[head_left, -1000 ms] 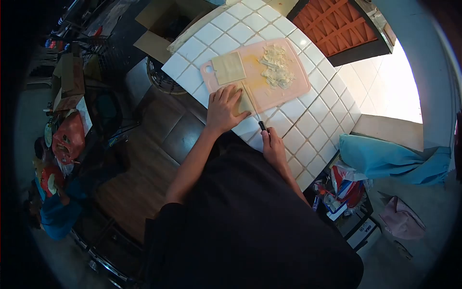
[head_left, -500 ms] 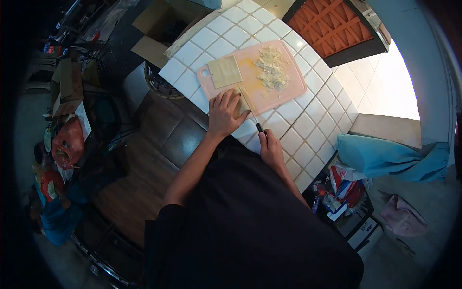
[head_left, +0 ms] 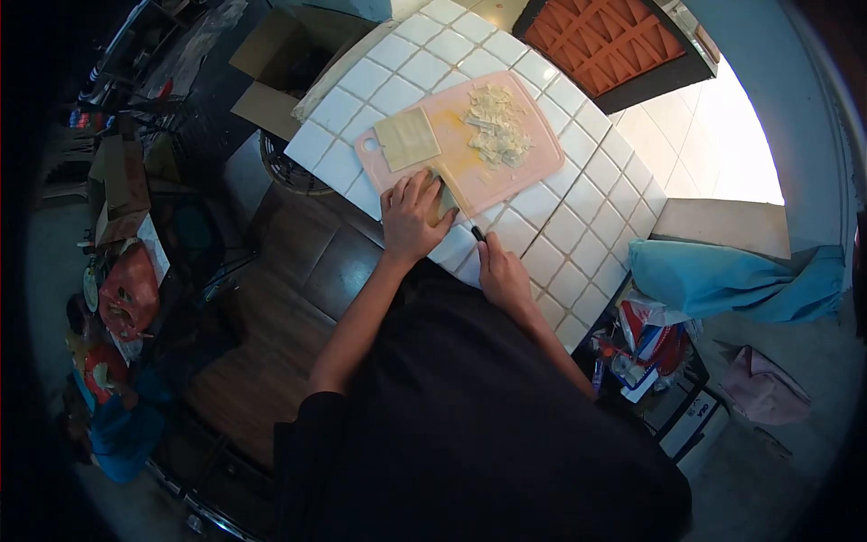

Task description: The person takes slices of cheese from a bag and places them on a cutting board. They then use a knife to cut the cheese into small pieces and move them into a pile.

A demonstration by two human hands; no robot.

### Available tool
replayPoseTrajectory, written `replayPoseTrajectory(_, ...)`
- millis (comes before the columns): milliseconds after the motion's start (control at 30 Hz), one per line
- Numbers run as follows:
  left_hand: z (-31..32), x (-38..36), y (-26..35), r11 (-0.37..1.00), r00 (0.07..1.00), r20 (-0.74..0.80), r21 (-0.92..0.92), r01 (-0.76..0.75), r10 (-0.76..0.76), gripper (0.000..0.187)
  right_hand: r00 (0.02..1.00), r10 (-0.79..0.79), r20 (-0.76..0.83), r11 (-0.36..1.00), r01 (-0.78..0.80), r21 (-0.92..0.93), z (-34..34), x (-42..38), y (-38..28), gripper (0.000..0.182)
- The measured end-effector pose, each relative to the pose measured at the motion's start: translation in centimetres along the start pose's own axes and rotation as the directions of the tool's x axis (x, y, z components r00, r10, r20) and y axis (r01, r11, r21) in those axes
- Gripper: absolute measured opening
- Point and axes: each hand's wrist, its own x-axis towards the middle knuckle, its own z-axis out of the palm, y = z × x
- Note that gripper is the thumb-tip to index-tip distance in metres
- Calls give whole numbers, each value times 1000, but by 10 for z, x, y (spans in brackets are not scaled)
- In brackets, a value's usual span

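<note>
A pink cutting board [head_left: 542, 163] lies on the tiled counter. On its left part rests a pale square dough sheet stack [head_left: 408, 138], perhaps wrappers, and a heap of thin pale strips [head_left: 499, 126] covers the far right. My left hand [head_left: 415, 221] holds down another pale dough piece [head_left: 442, 206] at the board's near edge, fingers bent over it and thumb apart on its right side. My right hand [head_left: 506, 275] grips the black handle of a knife [head_left: 479, 233]. Its narrow blade runs along the right edge of that piece; the exact contact is too small to make out.
White tiles [head_left: 551, 212] surround the board. An open cardboard box [head_left: 271, 54] is beyond the counter's left edge. Blue cloth [head_left: 695, 275] hangs at the right above assorted packets [head_left: 641, 348]. An orange-patterned panel [head_left: 601, 41] stands at the back.
The view has shifted slightly, so the board appears a little further left. Both hands keep their holds, with the knife still beside the dough piece and its blade angled slightly differently.
</note>
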Motion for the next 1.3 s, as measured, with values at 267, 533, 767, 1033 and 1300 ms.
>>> replayPoseTrajectory(267, 2, 0, 1, 1000, 1000, -14, -21, 23, -23, 57, 999, -39, -19, 997, 40, 61, 6, -1, 7, 27)
replayPoseTrajectory(533, 6, -1, -2, 999, 999, -9, -26, 47, -48, 56, 998, 44, 42, 999, -46, 30, -6, -30, 23, 27)
replayPoseTrajectory(767, 4, -2, 0, 998, 999, -18, -27, 48, -49, 56, 993, 75, 94, 996, -79, 40, -22, -45, 28, 27)
replayPoseTrajectory(1033, 3, -3, 0, 998, 998, -47, -53, 37, -39, 53, 994, 59, 97, 994, -67, 91, -19, -55, 47, 29)
replayPoseTrajectory(1300, 9, -11, -7, 990, 991, -134, -137, 8, -27, 46, 999, 35, 29, 956, -42, 292, -16, -36, 19, 32)
